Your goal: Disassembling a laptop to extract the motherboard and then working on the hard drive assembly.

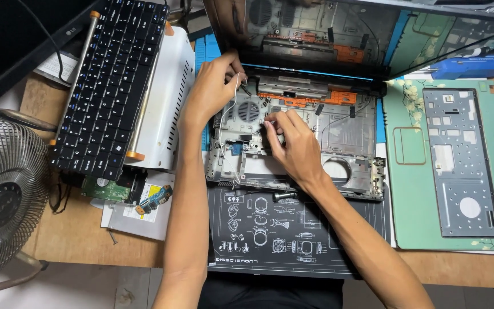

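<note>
Left hand: our left hand (pixel 212 86) sits just above centre frame, fingers pinched on a thin white wire (pixel 231 117) at the top left corner of the chassis, lifting it clear of the frame.
Right hand: our right hand (pixel 293 146) lies at centre frame, fingertips pressed down into the chassis beside the fan grille (pixel 249 111); we cannot tell whether it grips a part or only steadies one.
Chassis: the opened laptop base (pixel 350 129) lies mid-frame on a black mat (pixel 293 240), stripped of its top cover so we can reach inside; its screen (pixel 315 34) leans back along the top edge.
Wire: it runs down from our left fingers along the left side of the base.
Set aside: the keyboard (pixel 110 80) rests at upper left on a white box (pixel 170 97); the green palmrest (pixel 447 166) lies underside up at right, both out of our way.
Loose parts: a small circuit board (pixel 154 200) lies at lower left of the base; a fan (pixel 1 194) stands at the left edge.
</note>
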